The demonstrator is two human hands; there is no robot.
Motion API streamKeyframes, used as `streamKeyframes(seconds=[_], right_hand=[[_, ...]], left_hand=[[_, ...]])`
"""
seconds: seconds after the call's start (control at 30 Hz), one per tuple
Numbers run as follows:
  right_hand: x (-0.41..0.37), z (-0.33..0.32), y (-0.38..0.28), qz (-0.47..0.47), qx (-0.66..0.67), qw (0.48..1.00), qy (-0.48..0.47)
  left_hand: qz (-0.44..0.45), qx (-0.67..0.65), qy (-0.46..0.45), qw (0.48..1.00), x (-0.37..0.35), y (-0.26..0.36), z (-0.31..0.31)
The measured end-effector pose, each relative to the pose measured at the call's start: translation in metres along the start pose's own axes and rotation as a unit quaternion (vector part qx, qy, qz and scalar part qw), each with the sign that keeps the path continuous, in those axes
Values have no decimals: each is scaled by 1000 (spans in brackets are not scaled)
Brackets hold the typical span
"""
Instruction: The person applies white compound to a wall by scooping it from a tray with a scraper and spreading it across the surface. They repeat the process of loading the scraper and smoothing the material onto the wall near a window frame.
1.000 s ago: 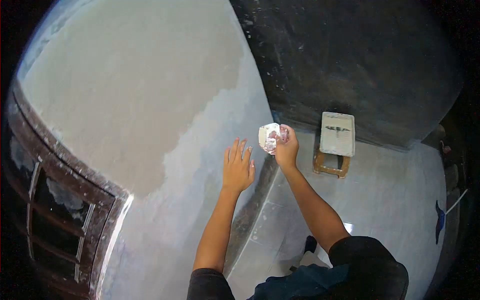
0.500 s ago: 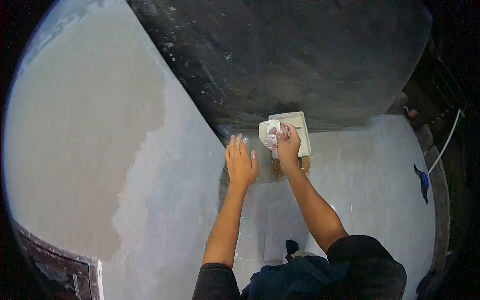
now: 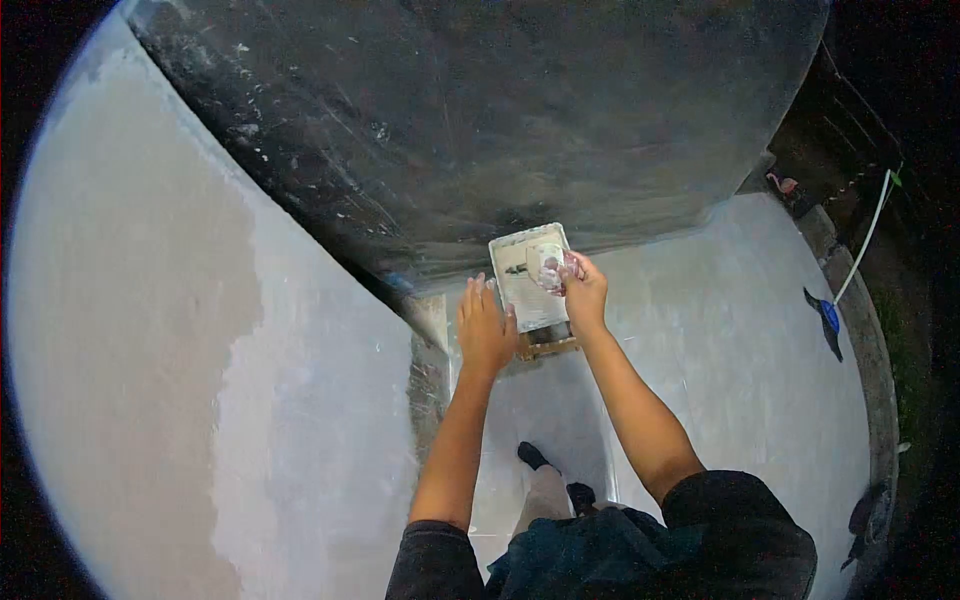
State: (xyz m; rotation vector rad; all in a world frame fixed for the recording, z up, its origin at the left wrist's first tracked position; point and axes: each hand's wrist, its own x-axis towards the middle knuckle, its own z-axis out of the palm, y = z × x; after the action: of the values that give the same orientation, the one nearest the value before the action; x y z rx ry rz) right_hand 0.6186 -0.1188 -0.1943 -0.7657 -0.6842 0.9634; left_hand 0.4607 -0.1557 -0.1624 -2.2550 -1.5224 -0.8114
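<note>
My right hand is closed on a flat, off-white putty scraper smeared with white paste. The scraper overlaps a shallow pale tray. A small dark tool lies in the tray, left of the scraper. The tray rests on a low wooden stool. At the tray's left side, my left hand is open, its fingers stretched upward and its fingertips whitened. Nothing shows in its palm.
To the left stands a wall with a beige area and a paler patch. A dark, white-specked surface spans the top. Pale tiled floor reaches a curved kerb at right, where a blue object with a pale stick lies.
My view has turned, so the tray sits further left and tilted. The scraper has shifted from the tray's left edge to over its middle. My feet now show more fully below.
</note>
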Motion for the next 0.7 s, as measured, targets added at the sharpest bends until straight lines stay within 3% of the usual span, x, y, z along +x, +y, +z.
streamKeyframes(seconds=[0.3, 0.37, 0.6, 0.7], right_hand=[[83, 26, 88, -12, -88, 996, 3], [113, 33, 124, -64, -145, 987, 18], [155, 47, 151, -2, -282, 958, 55], [190, 47, 193, -11, -318, 946, 53]], left_hand=[[-38, -35, -86, 995, 43, -97, 66], [-60, -53, -130, 988, 62, -124, 85], [-93, -115, -135, 980, 83, -185, 162], [-117, -134, -190, 966, 101, -199, 198]])
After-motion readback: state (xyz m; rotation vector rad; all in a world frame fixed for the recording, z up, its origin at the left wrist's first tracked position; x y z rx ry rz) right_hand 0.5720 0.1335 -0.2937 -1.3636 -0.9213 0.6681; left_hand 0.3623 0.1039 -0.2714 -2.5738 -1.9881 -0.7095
